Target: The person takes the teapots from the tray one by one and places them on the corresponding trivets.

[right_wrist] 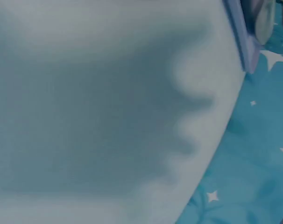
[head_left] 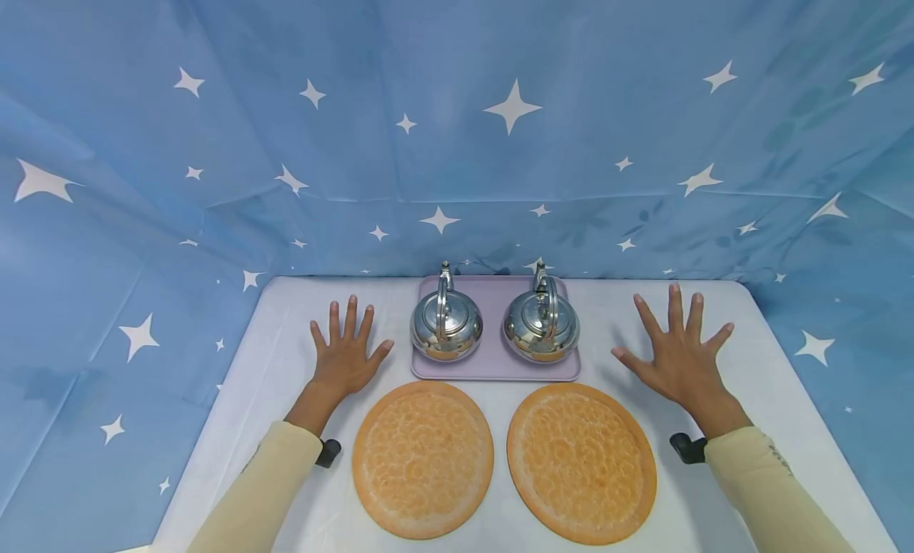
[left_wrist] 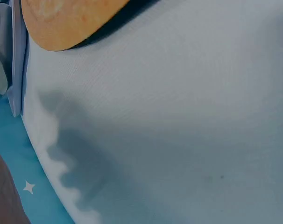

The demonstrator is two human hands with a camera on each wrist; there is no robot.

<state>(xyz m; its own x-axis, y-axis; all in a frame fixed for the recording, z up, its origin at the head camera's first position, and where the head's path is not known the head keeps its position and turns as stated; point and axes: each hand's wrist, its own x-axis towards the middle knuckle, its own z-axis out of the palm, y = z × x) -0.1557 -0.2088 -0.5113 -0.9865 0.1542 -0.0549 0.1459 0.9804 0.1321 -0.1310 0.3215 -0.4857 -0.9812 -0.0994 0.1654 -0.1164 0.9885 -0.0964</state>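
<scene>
My left hand (head_left: 346, 362) is spread palm down over the table, left of a shiny metal kettle (head_left: 447, 327). On the other side my right hand (head_left: 681, 361) has its fingers fanned out, to the right of a second metal kettle (head_left: 541, 328). Both hands hold nothing, and each casts a shadow on the tabletop in its wrist view. The kettles stand upright side by side on a pale purple tray (head_left: 494, 366), spouts pointing to the back. In front of the tray lie two round tan mats (head_left: 423, 459) that look like flatbread, the right mat (head_left: 581, 463) slightly bigger in view.
A white cloth covers the table (head_left: 500, 529). Blue curtain fabric (head_left: 457, 156) with white stars hangs behind the table and along both sides. The tray sits at the table's back edge. Black wrist mounts (head_left: 688, 448) show at the cuffs of both sleeves.
</scene>
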